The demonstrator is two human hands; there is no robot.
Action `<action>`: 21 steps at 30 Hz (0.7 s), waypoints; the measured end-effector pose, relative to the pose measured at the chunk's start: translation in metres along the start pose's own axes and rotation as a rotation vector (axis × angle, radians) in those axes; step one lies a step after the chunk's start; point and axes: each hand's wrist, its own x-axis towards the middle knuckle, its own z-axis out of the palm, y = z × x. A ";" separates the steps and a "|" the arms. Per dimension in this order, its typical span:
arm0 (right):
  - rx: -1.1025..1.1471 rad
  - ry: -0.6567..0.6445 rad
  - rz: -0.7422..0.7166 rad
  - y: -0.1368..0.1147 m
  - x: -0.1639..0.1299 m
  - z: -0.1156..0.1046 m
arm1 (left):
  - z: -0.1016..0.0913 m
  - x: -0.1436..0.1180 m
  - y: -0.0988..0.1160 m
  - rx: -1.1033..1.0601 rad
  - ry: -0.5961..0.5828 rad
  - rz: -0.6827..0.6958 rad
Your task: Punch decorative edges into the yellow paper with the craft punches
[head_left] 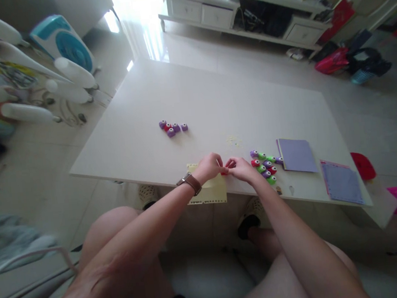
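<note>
Both hands, left hand (pixel 210 165) and right hand (pixel 241 167), pinch a small red thing (pixel 224 171) with their fingers, over the yellow paper (pixel 209 190) on the table (pixel 215 100).

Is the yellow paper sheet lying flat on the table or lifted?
Flat: the yellow paper sheet lies on the table, overhanging its near edge.

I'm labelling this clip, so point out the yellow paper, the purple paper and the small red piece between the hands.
yellow paper (pixel 212 192), head view, lower middle.
purple paper (pixel 297 155), head view, centre.
small red piece (pixel 225 171), head view, visible edge.
</note>
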 end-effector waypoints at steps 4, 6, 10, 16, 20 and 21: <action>-0.009 -0.010 -0.018 -0.006 -0.006 -0.005 | -0.016 -0.007 -0.004 0.251 -0.124 -0.026; -0.034 -0.011 -0.006 -0.010 -0.010 -0.008 | -0.020 -0.013 -0.004 0.369 -0.108 -0.023; -0.080 -0.024 0.042 -0.017 -0.019 -0.017 | -0.021 -0.023 -0.002 0.446 -0.093 -0.038; -0.174 0.005 0.034 -0.022 -0.028 -0.023 | -0.020 -0.021 -0.007 0.441 -0.103 -0.036; -0.207 0.027 0.010 -0.022 -0.031 -0.023 | -0.020 -0.020 -0.009 0.433 -0.104 -0.032; -0.211 0.023 -0.004 -0.021 -0.031 -0.023 | -0.020 -0.020 -0.009 0.431 -0.102 -0.034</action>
